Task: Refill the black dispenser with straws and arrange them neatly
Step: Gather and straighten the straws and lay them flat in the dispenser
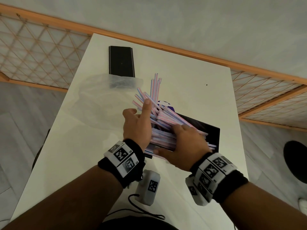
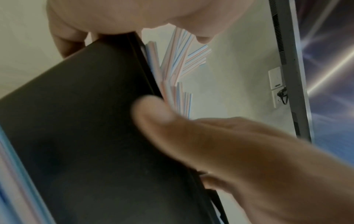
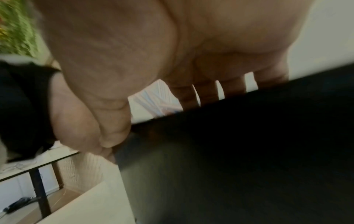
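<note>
Fanning away leftward, straws (image 1: 159, 113) overhang the black dispenser (image 1: 211, 130); both grips flat, open.

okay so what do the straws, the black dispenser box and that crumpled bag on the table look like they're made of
Straws: probably thin plastic, possibly paper; slim stiff tubes with pink and blue stripes on white.
Black dispenser: seemingly rigid plastic, matte to satin; flat dark walls with straight edges and a soft sheen.
Bag: thin clear plastic film; crumpled, and the black lid shows through it.
</note>
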{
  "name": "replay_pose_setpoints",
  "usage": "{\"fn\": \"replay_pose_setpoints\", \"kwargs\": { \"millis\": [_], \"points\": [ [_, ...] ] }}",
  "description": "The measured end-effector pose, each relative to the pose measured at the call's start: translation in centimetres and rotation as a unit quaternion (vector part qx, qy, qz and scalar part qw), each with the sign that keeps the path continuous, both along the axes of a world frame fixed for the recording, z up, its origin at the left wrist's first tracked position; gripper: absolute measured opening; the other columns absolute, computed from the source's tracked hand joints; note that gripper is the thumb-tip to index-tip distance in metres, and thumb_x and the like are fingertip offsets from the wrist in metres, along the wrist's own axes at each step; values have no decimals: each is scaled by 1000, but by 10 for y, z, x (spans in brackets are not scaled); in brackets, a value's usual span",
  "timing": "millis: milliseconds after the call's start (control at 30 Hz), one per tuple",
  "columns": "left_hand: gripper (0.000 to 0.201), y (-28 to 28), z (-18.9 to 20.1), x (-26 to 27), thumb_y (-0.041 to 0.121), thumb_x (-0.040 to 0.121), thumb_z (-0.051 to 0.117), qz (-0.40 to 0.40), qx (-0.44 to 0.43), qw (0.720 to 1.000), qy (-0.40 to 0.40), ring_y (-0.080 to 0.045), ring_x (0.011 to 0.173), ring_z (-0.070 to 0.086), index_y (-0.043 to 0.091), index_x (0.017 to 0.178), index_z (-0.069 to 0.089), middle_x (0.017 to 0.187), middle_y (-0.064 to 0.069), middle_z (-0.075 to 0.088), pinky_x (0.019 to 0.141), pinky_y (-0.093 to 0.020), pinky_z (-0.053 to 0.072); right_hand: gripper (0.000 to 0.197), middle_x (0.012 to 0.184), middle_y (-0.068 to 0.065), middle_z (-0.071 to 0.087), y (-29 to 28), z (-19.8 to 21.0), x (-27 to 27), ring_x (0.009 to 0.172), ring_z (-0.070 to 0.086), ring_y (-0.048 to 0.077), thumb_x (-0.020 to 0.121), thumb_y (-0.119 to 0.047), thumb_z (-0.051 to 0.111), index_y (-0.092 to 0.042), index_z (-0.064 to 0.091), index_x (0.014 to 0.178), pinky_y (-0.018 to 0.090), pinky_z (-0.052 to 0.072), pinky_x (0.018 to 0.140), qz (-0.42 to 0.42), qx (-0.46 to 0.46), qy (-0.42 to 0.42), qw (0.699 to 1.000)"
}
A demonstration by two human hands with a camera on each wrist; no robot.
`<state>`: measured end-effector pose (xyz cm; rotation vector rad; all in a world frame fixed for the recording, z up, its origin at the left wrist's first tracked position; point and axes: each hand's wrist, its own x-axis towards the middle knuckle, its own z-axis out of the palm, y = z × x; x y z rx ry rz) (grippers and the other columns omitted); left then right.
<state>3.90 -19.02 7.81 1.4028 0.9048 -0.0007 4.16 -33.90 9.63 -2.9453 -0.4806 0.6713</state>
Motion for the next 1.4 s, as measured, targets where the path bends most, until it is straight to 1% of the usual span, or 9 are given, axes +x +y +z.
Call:
{"fn": "replay_pose_setpoints", "kwargs": {
  "millis": [100, 233, 367, 500, 700, 833, 1033, 1167, 1400],
  "points": [
    [63, 3, 7, 2, 69, 91, 51, -5, -2, 999, -42, -11, 69, 46, 11, 116, 46, 83, 7, 48, 71, -31, 37, 96, 110, -1, 58, -24, 6, 2, 105, 54, 24, 56, -95, 41, -22, 58, 115, 41, 49, 93, -22, 44, -72, 996],
    [106, 4, 13, 5, 92, 62, 49, 6, 1, 996, -88, -22, 79, 49, 3, 120, 51, 88, 0, 54, 78, -41, 45, 109, 124, 0, 54, -32, -6, 3, 117, 53, 23, 61, -99, 26, -21, 49, 132, 39, 46, 100, -17, 28, 21, 999],
    [107, 2, 15, 2, 91, 59, 52, 11, -3, 995, -100, -21, 84, 55, 5, 124, 50, 94, -1, 60, 84, -44, 50, 104, 126, -2, 54, -28, -6, 2, 117, 50, 21, 60, -96, 32, -24, 47, 133, 41, 45, 102, -14, 42, 5, 999],
    [80, 5, 16, 6, 79, 70, 56, 45, -6, 992, -116, -21, 79, 60, 8, 105, 51, 87, 0, 60, 78, -42, 53, 105, 126, -6, 54, -24, -5, 6, 117, 51, 19, 53, -96, 42, -28, 48, 133, 39, 46, 102, -16, 52, 42, 998],
    [46, 19, 23, 25, 64, 97, 47, 99, -49, 987, -119, -25, 103, 71, 21, 113, 55, 110, 1, 70, 97, -51, 56, 90, 117, -9, 56, -17, -3, 23, 110, 54, 15, 54, -80, 70, -33, 53, 129, 29, 45, 99, 16, 69, 91, 993],
    [59, 19, 29, 27, 67, 96, 40, 106, -52, 986, -121, -24, 109, 67, 19, 126, 58, 106, 7, 70, 102, -51, 52, 86, 112, -13, 58, -8, -1, 26, 100, 55, 13, 61, -63, 83, -32, 46, 132, 24, 44, 88, 25, 72, 131, 988],
    [31, 15, 24, 24, 51, 99, 55, 101, -65, 986, -120, -21, 93, 76, 21, 105, 59, 106, -2, 73, 93, -49, 59, 88, 118, -10, 59, 6, -8, 32, 110, 58, 15, 53, -69, 83, -33, 52, 127, 33, 48, 100, 22, 95, 127, 987],
    [19, 18, 20, 23, 37, 103, 54, 116, -22, 982, -147, -17, 83, 76, 20, 96, 58, 97, -4, 74, 91, -52, 59, 78, 111, -11, 55, 7, -5, 29, 104, 56, 16, 54, -74, 79, -34, 50, 115, 31, 48, 93, 47, 83, 96, 991],
    [50, 14, 16, 13, 73, 82, 43, 96, -38, 984, -145, -22, 102, 69, 27, 98, 56, 104, -2, 73, 100, -51, 53, 99, 118, -11, 48, -9, -6, 20, 107, 47, 16, 44, -95, 57, -33, 44, 120, 41, 47, 97, 33, 54, 28, 998]
  ]
}}
